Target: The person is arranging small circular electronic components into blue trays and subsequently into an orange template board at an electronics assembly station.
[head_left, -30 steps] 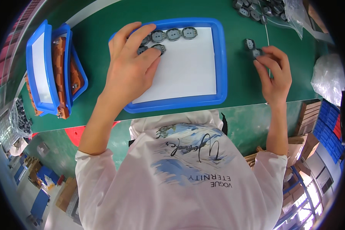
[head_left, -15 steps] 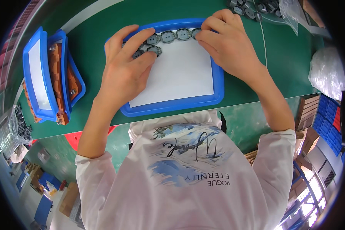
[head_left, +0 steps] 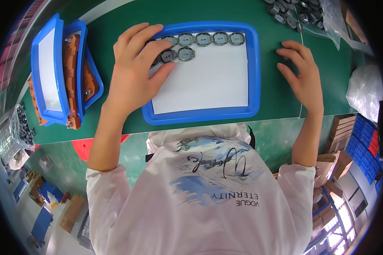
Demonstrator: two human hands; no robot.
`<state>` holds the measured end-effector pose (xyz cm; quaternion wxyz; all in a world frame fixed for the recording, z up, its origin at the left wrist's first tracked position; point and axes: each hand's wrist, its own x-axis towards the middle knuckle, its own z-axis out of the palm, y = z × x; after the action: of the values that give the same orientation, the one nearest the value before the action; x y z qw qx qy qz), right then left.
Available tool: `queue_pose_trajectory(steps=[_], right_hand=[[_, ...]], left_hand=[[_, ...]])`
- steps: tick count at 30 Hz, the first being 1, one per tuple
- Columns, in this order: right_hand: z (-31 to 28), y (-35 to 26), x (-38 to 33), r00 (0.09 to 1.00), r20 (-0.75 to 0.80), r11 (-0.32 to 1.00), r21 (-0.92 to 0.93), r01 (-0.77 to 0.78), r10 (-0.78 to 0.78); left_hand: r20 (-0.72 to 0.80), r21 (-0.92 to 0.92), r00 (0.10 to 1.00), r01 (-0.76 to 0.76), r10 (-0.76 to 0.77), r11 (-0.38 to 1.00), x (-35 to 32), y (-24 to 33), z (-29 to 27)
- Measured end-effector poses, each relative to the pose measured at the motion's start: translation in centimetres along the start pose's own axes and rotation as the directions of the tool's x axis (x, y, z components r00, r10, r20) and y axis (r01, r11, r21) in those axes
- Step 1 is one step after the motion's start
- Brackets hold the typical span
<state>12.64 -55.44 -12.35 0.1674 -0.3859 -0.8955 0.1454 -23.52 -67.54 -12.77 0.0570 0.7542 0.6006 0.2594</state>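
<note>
Apart, 2 hands [head_left: 136, 70] [head_left: 303, 78] near gray parts [head_left: 203, 39]

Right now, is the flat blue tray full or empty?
Tray partly filled: gray parts line its far side, a second row partly hidden by the left hand; white paper nearer is bare.

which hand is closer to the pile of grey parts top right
Right: the right hand is over the green table, short of the pile of grey parts; the left hand is far to the pile's left, over the blue tray.

White shirt [head_left: 200, 225] with blue-and-black print [head_left: 217, 168]
</note>
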Motion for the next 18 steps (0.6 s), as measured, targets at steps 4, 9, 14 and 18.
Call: queue_pose_trajectory(steps=[4, 9, 14, 18], right_hand=[[0.9, 0.0, -0.9, 0.997, 0.02, 0.996, 0.054, -0.077, 0.076], [0.6, -0.4, -1.5, 0.979, -0.068, 0.97, 0.162, -0.181, 0.194], [1.0, 0.3, -1.5, 0.997, -0.067, 1.0, 0.01, -0.025, 0.025], [1.5, -0.5, -1.2, 0.989, -0.142, 0.999, -0.011, -0.047, 0.045]], left_hand=[[0.0, -0.01, 1.0, -0.028, 0.028, 1.0, -0.5, -0.7, 0.2], [0.012, 0.006, 0.999, -0.031, 0.031, 0.999, -0.4, -1.1, 0.0], [0.03, -0.023, 0.999, -0.027, 0.028, 0.999, -0.5, -1.1, -0.7], [0.034, 0.001, 0.999, 0.005, -0.005, 1.0, -0.9, -1.2, -1.3]])
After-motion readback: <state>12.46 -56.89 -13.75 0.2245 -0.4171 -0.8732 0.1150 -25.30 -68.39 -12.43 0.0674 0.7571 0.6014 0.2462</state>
